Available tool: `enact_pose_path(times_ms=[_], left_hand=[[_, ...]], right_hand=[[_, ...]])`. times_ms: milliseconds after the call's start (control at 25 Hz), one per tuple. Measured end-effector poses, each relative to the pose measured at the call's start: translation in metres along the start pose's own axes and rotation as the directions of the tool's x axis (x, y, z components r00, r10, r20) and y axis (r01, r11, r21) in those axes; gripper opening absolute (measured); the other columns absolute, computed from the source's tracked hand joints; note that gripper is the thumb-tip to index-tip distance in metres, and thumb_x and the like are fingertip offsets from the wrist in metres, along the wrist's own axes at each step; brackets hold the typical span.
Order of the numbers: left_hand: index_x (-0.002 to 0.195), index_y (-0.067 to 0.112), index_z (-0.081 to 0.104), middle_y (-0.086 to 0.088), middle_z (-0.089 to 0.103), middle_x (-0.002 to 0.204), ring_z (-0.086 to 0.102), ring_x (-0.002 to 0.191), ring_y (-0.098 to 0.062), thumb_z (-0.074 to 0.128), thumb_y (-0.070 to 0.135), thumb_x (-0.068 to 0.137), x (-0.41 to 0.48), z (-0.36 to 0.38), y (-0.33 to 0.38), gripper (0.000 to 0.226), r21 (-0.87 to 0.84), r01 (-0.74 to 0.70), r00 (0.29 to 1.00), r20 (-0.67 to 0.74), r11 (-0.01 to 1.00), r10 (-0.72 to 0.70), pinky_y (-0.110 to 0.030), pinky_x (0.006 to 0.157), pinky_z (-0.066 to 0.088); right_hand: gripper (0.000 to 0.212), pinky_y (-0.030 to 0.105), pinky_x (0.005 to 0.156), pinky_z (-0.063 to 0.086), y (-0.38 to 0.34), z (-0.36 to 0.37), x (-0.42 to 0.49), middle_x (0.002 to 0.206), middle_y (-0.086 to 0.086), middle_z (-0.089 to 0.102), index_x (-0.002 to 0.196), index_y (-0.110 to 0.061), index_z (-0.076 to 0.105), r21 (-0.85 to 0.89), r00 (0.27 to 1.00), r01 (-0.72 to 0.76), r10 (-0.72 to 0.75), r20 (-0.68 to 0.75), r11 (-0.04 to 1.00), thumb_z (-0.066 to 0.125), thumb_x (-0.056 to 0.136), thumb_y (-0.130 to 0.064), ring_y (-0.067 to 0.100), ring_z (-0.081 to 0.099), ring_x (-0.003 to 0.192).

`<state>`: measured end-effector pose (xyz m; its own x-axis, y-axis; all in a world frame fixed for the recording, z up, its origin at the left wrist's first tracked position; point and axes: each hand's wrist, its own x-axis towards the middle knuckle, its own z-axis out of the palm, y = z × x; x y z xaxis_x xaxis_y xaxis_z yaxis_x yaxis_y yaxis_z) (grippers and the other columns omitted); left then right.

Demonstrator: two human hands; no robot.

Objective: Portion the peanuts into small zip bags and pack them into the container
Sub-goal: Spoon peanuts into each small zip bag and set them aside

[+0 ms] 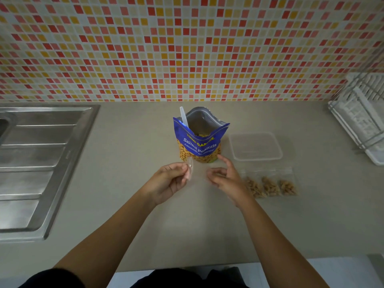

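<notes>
Directly before the peanut pouch [200, 140], the left grip [172, 179] pinches an empty zip bag [191, 167]; the right grip [223, 177] curls at its far edge, contact indeterminate. Risk: limp film closing during filling would spill peanuts onto the desk [166, 229].

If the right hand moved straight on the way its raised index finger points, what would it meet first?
Most likely a lower corner of the peanut bag: the right hand aims its index finger at it, tip almost there. Depth is unclear, so it might pass just beside it.
</notes>
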<state>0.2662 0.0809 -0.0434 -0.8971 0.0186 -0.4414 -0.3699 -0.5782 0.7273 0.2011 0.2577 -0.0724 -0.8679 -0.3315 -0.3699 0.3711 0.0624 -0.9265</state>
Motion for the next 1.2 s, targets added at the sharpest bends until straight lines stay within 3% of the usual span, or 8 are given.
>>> enact_pose_path(times_ms=[160, 280, 440, 600, 840, 920, 1000, 1200], left_hand=[[0.066, 0.012, 0.068, 0.001, 0.055, 0.055, 0.052, 0.047, -0.002, 0.056, 0.014, 0.078, -0.003, 0.013, -0.001, 0.017, -0.167, 0.037, 0.996, 0.089, 0.985, -0.023, -0.010, 0.046, 0.047], [0.072, 0.007, 0.062, 0.001, 0.055, 0.055, 0.049, 0.048, -0.005, 0.053, 0.005, 0.089, 0.002, 0.010, 0.006, 0.019, 0.128, -0.079, 0.996, -0.022, 0.989, 0.083, -0.012, 0.050, 0.045], [0.075, 0.010, 0.068, -0.002, 0.061, 0.058, 0.052, 0.053, -0.009, 0.061, 0.002, 0.082, 0.006, -0.011, 0.013, 0.012, 0.749, -0.105, 0.933, -0.153, 0.654, 0.326, -0.018, 0.058, 0.047], [0.070, 0.016, 0.068, 0.006, 0.061, 0.052, 0.051, 0.047, -0.002, 0.060, 0.002, 0.079, 0.006, -0.017, 0.008, 0.018, 0.888, -0.080, 0.918, -0.111, 0.454, 0.380, -0.013, 0.053, 0.044], [0.072, 0.014, 0.068, 0.004, 0.065, 0.057, 0.055, 0.047, 0.002, 0.059, 0.004, 0.078, 0.008, -0.010, 0.019, 0.014, 0.915, -0.039, 0.903, -0.140, 0.402, 0.407, -0.009, 0.054, 0.043], [0.072, 0.013, 0.068, 0.000, 0.069, 0.063, 0.058, 0.048, 0.003, 0.062, 0.007, 0.078, 0.007, -0.010, 0.023, 0.011, 0.909, -0.026, 0.911, -0.149, 0.415, 0.384, -0.005, 0.054, 0.044], [0.073, 0.011, 0.069, -0.005, 0.072, 0.069, 0.059, 0.048, 0.002, 0.066, 0.010, 0.078, 0.006, -0.005, 0.025, 0.006, 0.924, -0.029, 0.926, -0.118, 0.382, 0.357, -0.005, 0.056, 0.045], [0.075, 0.011, 0.072, 0.002, 0.072, 0.071, 0.060, 0.060, 0.003, 0.068, 0.012, 0.075, 0.000, 0.011, 0.025, 0.004, 0.942, -0.099, 0.936, -0.022, 0.321, 0.351, -0.016, 0.067, 0.049]], right_hand=[[0.067, 0.015, 0.058, 0.052, -0.007, 0.012, 0.002, 0.076, 0.007, 0.057, 0.136, -0.021, 0.032, 0.001, 0.999, 0.031, -0.031, 0.040, 1.000, 0.061, 0.083, 0.006, 0.001, 0.064, 0.064], [0.067, 0.019, 0.063, 0.054, -0.002, 0.004, 0.003, 0.074, 0.004, 0.059, 0.137, -0.016, 0.034, -0.041, 0.999, 0.029, -0.030, -0.036, 0.999, 0.065, 0.081, 0.005, 0.008, 0.062, 0.068], [0.066, 0.021, 0.061, 0.052, 0.005, -0.007, -0.004, 0.074, 0.003, 0.063, 0.132, -0.017, 0.036, 0.123, 0.996, 0.000, 0.011, -0.091, 0.992, 0.065, 0.079, 0.008, 0.007, 0.064, 0.062], [0.062, 0.021, 0.061, 0.054, 0.004, -0.007, -0.009, 0.068, 0.001, 0.068, 0.129, -0.021, 0.037, 0.248, 1.000, 0.002, 0.005, -0.029, 0.969, 0.057, 0.081, 0.014, 0.009, 0.064, 0.058], [0.046, 0.021, 0.072, 0.046, 0.005, -0.007, -0.010, 0.086, -0.005, 0.054, 0.116, -0.021, 0.052, -0.275, 0.913, 0.220, -0.297, -0.280, 0.936, 0.071, 0.077, -0.005, 0.009, 0.054, 0.076], [0.039, 0.024, 0.083, 0.044, 0.008, -0.008, -0.014, 0.094, -0.004, 0.059, 0.112, -0.020, 0.057, -0.568, 0.802, 0.426, -0.585, -0.124, 0.704, 0.070, 0.075, -0.017, 0.011, 0.054, 0.087], [0.053, 0.020, 0.093, 0.039, 0.006, -0.003, -0.018, 0.111, 0.000, 0.060, 0.120, -0.016, 0.056, -0.698, 0.763, 0.520, -0.635, 0.122, 0.492, 0.072, 0.072, -0.032, 0.011, 0.051, 0.105], [0.089, 0.019, 0.099, 0.032, -0.002, 0.012, -0.018, 0.131, 0.002, 0.053, 0.137, -0.016, 0.042, -0.714, 0.801, 0.545, -0.525, 0.288, 0.440, 0.077, 0.063, -0.051, 0.014, 0.044, 0.120]])
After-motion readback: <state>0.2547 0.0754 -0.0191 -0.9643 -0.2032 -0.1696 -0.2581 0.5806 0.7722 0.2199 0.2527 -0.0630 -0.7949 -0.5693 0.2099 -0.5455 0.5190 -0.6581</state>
